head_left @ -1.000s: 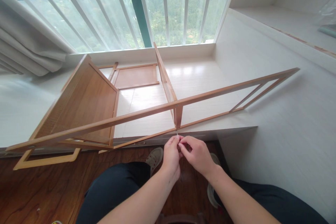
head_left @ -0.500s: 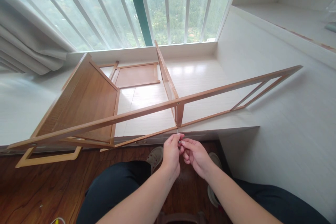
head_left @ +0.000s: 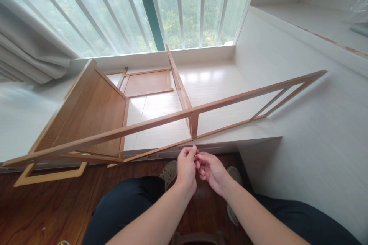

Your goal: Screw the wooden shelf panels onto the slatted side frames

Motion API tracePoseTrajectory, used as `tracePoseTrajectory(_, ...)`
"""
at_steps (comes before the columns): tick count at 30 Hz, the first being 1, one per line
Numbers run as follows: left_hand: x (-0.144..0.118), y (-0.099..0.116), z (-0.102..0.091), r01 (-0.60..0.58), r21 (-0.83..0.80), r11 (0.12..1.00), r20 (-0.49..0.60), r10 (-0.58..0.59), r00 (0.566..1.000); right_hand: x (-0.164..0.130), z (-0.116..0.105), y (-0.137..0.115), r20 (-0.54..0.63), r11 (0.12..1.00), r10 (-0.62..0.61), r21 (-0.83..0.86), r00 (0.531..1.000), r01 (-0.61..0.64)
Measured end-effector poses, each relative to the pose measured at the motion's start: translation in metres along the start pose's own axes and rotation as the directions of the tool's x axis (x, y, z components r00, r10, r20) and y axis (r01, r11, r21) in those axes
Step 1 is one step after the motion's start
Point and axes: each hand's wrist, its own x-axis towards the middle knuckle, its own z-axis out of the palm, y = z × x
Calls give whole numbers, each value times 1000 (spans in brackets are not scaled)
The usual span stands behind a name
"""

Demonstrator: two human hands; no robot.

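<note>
A wooden frame (head_left: 155, 120) with slim brown rails and a cross panel lies on its side on the white ledge. At the foot of its middle upright (head_left: 194, 125), a thin metal hex key (head_left: 193, 143) meets the lower rail (head_left: 161, 149). My left hand (head_left: 186, 164) is closed, thumb and fingers pinching the key just below that rail. Close against it, my right hand (head_left: 211, 170) is also closed, its fingertips at the key's lower end. Fingers hide most of the key, and I cannot make out the screw.
A solid wooden panel (head_left: 92, 111) slants at the frame's left, and a pale wooden handle-like piece (head_left: 51, 176) sticks out below. Another small panel (head_left: 149, 83) lies on the white ledge (head_left: 212, 80). Window bars stand behind, a white wall at right, a grey curtain at left.
The whole view has shifted slightly, moving the frame a little to the left in the picture. Both hands keep their pinch at the same joint, with only slight finger movement.
</note>
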Motion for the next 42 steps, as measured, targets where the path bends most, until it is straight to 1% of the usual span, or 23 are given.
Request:
tracePoseTrajectory(2,-1,0,0,7,1,1000,14,-7,1000,0,0,2,-30,999,-40,-32,999,39)
tracePoseTrajectory(5,0,0,0,-6,-2,1000,23,6,1000,2,-1,6,-89,985,-142,-114,986,132)
tracePoseTrajectory(8,2,-1,-1,-43,-6,999,-19,43,999,4,-3,8,-127,941,-277,-237,952,242)
tracePoseTrajectory(11,3,0,0,-46,-2,999,-46,46,998,0,-3,6,-118,878,-394,-343,911,335)
tracePoseTrajectory(12,2,0,1,-41,-4,999,-51,41,998,-2,-3,4,-99,839,-439,-401,893,368)
tracePoseTrajectory(13,2,1,1,-36,-9,999,-55,35,998,-4,-3,3,-68,780,-489,-481,870,401)
tracePoseTrajectory(14,2,1,1,-33,-16,999,-57,32,998,-6,-3,2,-26,698,-539,-574,842,429)
tracePoseTrajectory(16,2,0,2,-33,-29,999,-57,31,998,-10,-4,0,78,493,-610,-742,789,455)
tracePoseTrajectory(17,2,0,1,-35,-35,999,-54,33,998,-12,-4,-1,122,402,-627,-795,769,454)
tracePoseTrajectory(18,3,-1,1,-38,-40,998,-51,36,998,-12,-4,-1,150,341,-637,-825,756,451)
tracePoseTrajectory(21,5,-2,0,-36,-38,999,-44,34,998,-13,-6,-1,200,219,-662,-870,722,442)
tracePoseTrajectory(23,5,-2,-1,-24,-37,999,-43,23,999,-12,-7,-2,214,164,-682,-887,699,431)
tracePoseTrajectory(24,5,-2,0,-18,-39,999,-44,16,999,-11,-7,-2,212,150,-690,-894,692,423)
tracePoseTrajectory(26,5,-2,0,-5,-49,999,-45,2,999,-10,-7,-2,187,167,-698,-896,691,412)
tracePoseTrajectory(31,7,-3,0,5,-35,999,-49,-6,999,-8,-8,-3,89,348,-680,-835,728,427)
tracePoseTrajectory(39,9,-4,0,4,-30,1000,-49,-5,999,-7,-7,-4,29,455,-654,-783,756,423)
tracePoseTrajectory(42,9,-3,1,6,-37,999,-53,-8,999,-5,-8,-2,-14,545,-624,-725,782,422)
